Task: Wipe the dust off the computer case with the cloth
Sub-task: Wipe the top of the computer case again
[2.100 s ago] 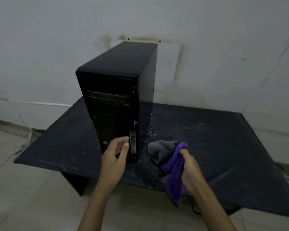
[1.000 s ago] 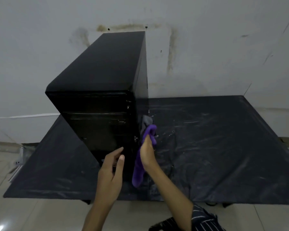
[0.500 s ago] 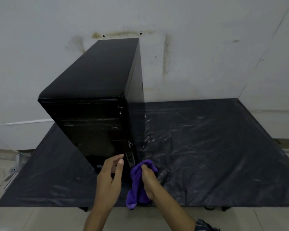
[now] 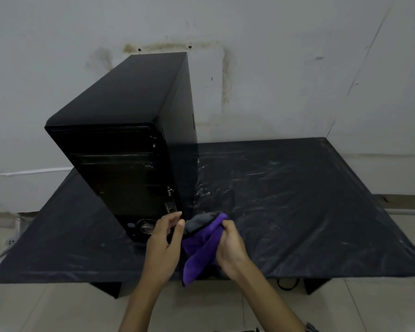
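Regripping the cloth (image 4: pixel 201 245) in the right hand (image 4: pixel 230 250) beside the computer case (image 4: pixel 120 144); left hand (image 4: pixel 163 245) loosely open; next, press cloth onto the side panel.

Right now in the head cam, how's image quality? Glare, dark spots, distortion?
Head view: dim, flat light; the computer case front is nearly black, its detail lost. White glare streaks on the plastic table cover. Wide-angle bending shows in the wall lines near the right edge. The cloth and both hands, left and right, look reasonably sharp.
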